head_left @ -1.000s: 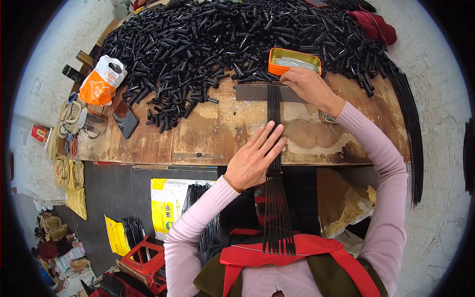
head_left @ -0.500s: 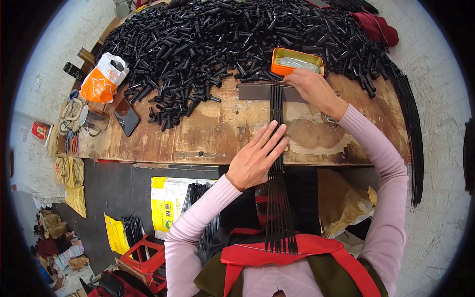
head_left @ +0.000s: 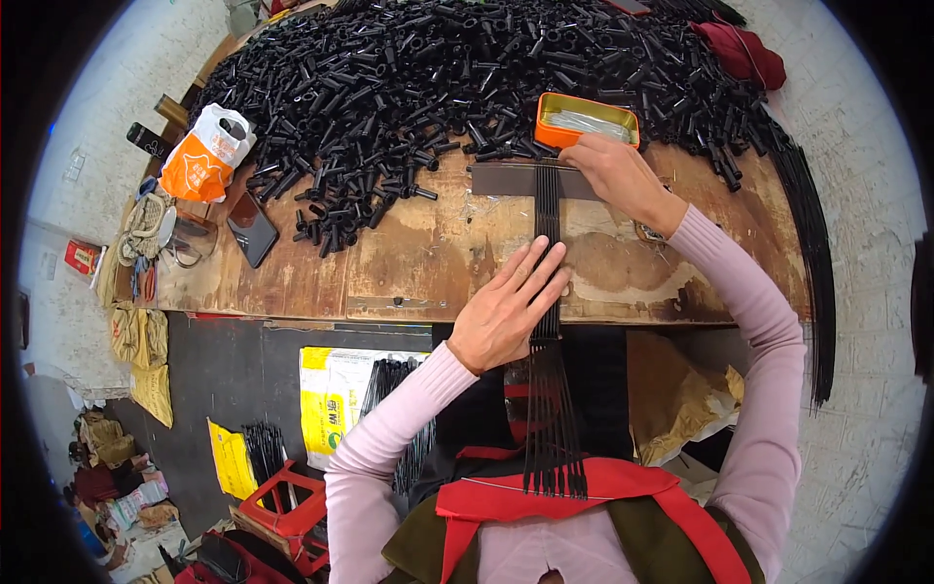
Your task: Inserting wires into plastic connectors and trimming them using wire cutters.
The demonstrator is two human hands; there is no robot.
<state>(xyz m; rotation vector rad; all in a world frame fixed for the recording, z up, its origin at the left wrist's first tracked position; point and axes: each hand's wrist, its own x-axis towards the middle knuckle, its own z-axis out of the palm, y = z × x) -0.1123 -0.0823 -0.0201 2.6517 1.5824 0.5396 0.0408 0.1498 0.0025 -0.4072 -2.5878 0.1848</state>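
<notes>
Apparently I'm aligning thin black rods (head_left: pixel 548 206) over the edge of the wooden table (head_left: pixel 409 258): my left hand (head_left: pixel 508 310) lies flat on them; my right hand (head_left: pixel 625 180) curls near their far ends, grasp unclear. Next calls for keeping them parallel.

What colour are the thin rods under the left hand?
The thin rods are black, best seen in the head view.
</notes>
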